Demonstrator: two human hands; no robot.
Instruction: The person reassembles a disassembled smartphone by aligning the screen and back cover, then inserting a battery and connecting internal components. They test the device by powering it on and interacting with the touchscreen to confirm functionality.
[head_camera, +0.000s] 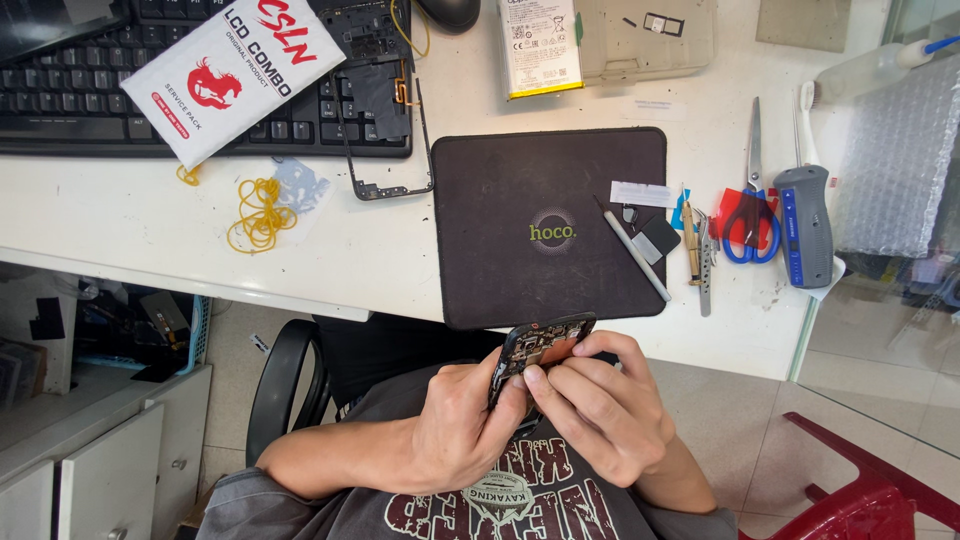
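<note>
Work mat (500, 220) matt black, scuffed; scissors (752, 200) bare metal blades, blue plastic handles; desk (130, 215) smooth white.

A mat (520, 200) lies mid-frame on the tabletop (120, 215); a keyboard (90, 100) sits upper left, scissors (752, 215) right of the mat, an opened phone (540, 350) below it.

Dark mat (500, 270) centre of white desk (130, 220). Right of mat: stylus (636, 255), tweezers (705, 265), blue-handled scissors (751, 215), grey screwdriver (804, 225), small parts beside them. Keyboard (80, 90) top left, white pouch (232, 70) lying across it. Phone frame (390, 150) overlaps keyboard's right end. Yellow rubber bands (260, 212) below it on desk. Battery (540, 45) and beige tray (645, 40) at top edge. Bubble wrap (900, 160) and squeeze bottle (870, 65) far right. Red chair (860, 490) bottom right, cabinet (90, 470) bottom left.
</note>
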